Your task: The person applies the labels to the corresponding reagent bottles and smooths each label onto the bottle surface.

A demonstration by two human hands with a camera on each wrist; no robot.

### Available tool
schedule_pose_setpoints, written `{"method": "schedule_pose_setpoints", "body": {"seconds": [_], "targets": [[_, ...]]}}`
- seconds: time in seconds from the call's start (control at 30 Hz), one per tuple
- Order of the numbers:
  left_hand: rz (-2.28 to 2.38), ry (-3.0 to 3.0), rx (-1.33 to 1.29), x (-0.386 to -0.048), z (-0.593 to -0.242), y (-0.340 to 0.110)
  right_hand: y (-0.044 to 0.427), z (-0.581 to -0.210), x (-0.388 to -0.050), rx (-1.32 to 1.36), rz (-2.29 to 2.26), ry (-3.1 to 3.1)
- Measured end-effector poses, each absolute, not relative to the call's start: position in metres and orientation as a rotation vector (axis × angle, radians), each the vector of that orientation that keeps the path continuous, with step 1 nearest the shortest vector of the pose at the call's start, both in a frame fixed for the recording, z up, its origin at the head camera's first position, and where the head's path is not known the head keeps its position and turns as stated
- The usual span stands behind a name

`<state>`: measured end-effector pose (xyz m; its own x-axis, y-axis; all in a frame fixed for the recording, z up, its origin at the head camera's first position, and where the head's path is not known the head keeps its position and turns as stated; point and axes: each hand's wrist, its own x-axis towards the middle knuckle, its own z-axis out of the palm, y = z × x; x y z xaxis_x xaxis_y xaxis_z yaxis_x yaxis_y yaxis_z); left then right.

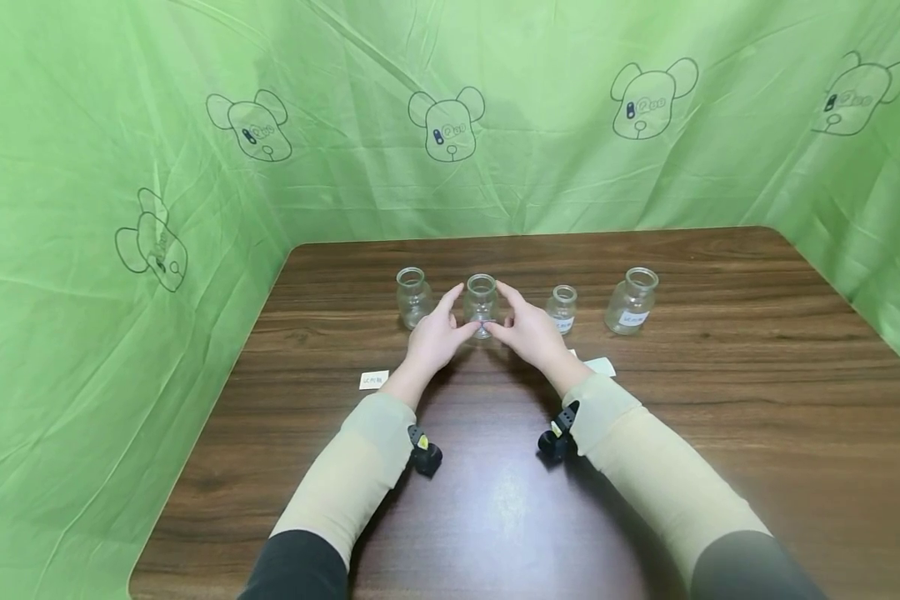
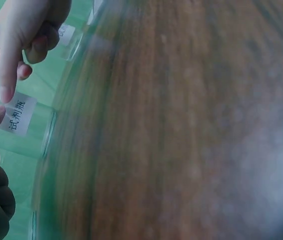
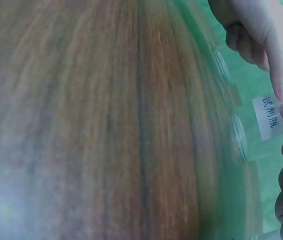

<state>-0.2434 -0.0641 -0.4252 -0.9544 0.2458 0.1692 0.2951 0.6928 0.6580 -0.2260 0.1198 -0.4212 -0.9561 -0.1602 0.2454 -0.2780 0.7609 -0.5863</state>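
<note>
Both hands are at a clear glass bottle (image 1: 482,292), upright in the row. My left hand (image 1: 435,337) holds its left side, index finger along the glass and thumb on the front. My right hand (image 1: 531,333) mirrors this on the right. In the left wrist view, the thumb tips meet on a white paper label (image 2: 19,115) with handwritten characters on the bottle's front. The right wrist view shows the same label (image 3: 269,120) lying against the glass. The other fingers are curled in. The backs of the index fingertips are partly hidden.
Left of the hands stands a glass bottle (image 1: 412,296) with no label showing. To the right are a small labelled bottle (image 1: 562,304) and a larger labelled bottle (image 1: 633,296). A written paper slip (image 1: 373,380) lies left, pale paper (image 1: 602,367) right. Green cloth (image 1: 525,183) surrounds the wooden table (image 1: 472,517).
</note>
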Motion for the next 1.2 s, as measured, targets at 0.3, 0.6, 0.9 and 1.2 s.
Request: {"method": "schedule_pose_setpoints", "body": {"seconds": [0.3, 0.6, 0.9, 1.2], "targets": [[-0.869, -2.911, -0.429, -0.247, -0.423, -0.065, 0.123, -0.419, -0.231, 0.321, 0.863, -2.821], [-0.702, -2.933, -0.404, -0.250, -0.423, -0.070, 0.131, -0.419, -0.234, 0.384, 0.737, -2.832], [-0.707, -2.918, -0.438, -0.249, -0.425, -0.071, 0.133, -0.418, -0.231, 0.425, 0.782, -2.833], [-0.573, -2.940, -0.568, -0.249, -0.423, -0.061, 0.129, -0.428, -0.229, 0.481, 0.642, -2.863]]}}
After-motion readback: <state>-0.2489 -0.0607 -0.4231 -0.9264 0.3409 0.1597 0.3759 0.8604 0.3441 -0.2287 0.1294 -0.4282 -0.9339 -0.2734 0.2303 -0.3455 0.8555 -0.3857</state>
